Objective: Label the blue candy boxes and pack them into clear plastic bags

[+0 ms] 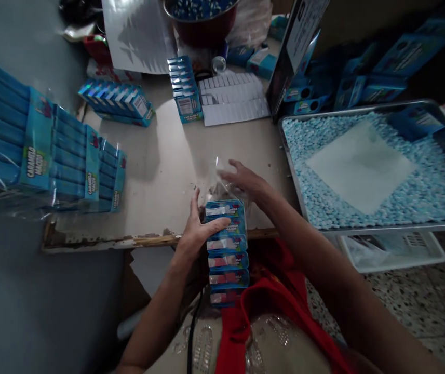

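A row of several small blue candy boxes (228, 262) stretches from the table's front edge toward my body, with clear plastic around its far end. My left hand (201, 228) grips this row from the left, thumb across the top and index finger pointing forward. Loose film of a clear plastic bag (216, 189) sticks out beyond the far box. At that film is my right hand (243, 179), its fingertips closed on the plastic and one finger raised; the exact pinch is partly hidden.
Wrapped stacks of blue boxes (37, 140) stand left. Further back are two box groups (117, 101) (185, 91), white cartons (233, 98) and a red bowl (202, 32). A metal tray (304, 200) of light-blue candies lies right, above a white crate (397, 262).
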{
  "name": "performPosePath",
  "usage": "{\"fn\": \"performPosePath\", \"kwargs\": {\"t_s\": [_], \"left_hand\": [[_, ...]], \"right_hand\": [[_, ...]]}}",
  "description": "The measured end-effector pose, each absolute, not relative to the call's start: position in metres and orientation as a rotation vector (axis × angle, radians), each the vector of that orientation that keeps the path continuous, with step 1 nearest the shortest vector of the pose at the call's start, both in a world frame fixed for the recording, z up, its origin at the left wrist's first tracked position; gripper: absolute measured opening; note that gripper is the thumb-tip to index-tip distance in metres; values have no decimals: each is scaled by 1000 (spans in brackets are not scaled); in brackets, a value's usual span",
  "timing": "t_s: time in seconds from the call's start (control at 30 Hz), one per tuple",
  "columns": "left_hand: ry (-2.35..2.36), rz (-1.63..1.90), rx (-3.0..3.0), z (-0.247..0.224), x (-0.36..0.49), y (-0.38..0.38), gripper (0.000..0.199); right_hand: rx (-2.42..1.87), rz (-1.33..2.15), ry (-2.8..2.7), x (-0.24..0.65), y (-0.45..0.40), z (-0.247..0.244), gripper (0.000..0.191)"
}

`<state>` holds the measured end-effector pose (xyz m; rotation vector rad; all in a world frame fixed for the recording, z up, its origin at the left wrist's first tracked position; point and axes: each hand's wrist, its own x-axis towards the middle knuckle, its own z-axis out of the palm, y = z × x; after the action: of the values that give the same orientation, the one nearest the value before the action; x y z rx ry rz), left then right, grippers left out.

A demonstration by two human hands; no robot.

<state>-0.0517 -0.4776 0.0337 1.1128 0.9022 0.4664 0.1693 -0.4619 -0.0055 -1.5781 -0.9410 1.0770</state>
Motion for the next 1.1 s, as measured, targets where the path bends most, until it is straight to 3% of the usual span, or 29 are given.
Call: {"fn": "performPosePath", "kwargs": {"t_s": [0.1, 0.23, 0.37, 0.43, 0.53, 0.63, 0.8, 1.1], "left_hand": [[890, 469, 976, 40, -48, -483, 129], [876, 452, 965, 44, -51, -481, 130], [894, 474, 1053, 44, -56, -482, 125], [894, 498, 1134, 41, -60, -485, 122], [891, 549, 1121, 36, -65, -492, 109], [928, 563, 1039, 33, -64, -498, 96], [963, 516, 1013, 37, -58, -510, 75], [974, 479, 805, 57, -72, -554, 66]], "right_hand": [[-1416, 1285, -888, 171, -446, 14, 34], [-1357, 817, -844, 205, -450, 44, 20], [-1573, 409, -442, 226, -484, 49, 30], [-1596, 357, -538, 214, -517, 41, 28], [-1605, 462, -806, 179, -572, 25, 36], [-1582, 662, -723, 145, -608, 11, 45], [-1486, 962, -750, 110, -604, 1, 57], [-1392, 1031, -953, 97, -643, 13, 66]]}}
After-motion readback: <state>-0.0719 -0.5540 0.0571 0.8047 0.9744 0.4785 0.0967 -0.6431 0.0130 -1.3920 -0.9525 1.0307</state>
